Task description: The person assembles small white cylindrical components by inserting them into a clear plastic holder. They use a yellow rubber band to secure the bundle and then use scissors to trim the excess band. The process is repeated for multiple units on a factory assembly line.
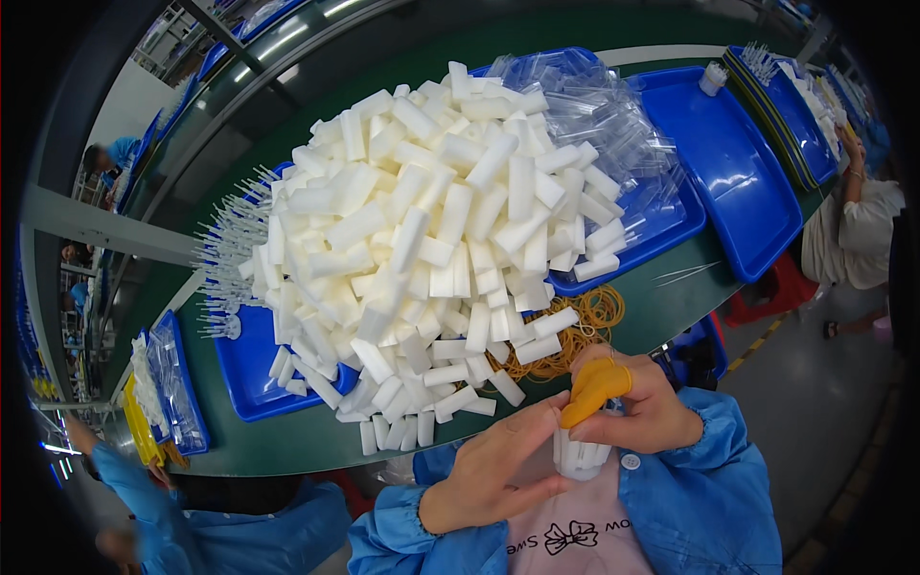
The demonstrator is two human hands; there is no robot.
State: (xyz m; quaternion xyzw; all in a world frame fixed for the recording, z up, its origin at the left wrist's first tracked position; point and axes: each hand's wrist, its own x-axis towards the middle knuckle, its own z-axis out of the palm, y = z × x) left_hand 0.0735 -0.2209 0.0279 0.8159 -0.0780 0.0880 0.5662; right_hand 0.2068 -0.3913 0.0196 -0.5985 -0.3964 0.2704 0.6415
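Note:
Just in front of my chest, both hands hold a small white ribbed bundle [582,454] that looks like upright sticks around a round base. My left hand [494,471] closes on it from the left, fingertips near its top and thumb low on its side. From the right, my right hand [647,410] grips its upper part. An orange-yellow finger cot [601,388] covers one bent finger of the right hand and hides the bundle's top. Tan rubber bands [589,321] lie in a heap just beyond my hands, beside a large pile of white foam blocks [431,220].
Transparent plastic pieces [613,125] fill a blue tray behind the foam. White spiky parts [235,240] stand at the left. Another blue tray [752,206] and tweezers [685,275] are on the right of the green table [661,311]. Co-workers sit at both sides.

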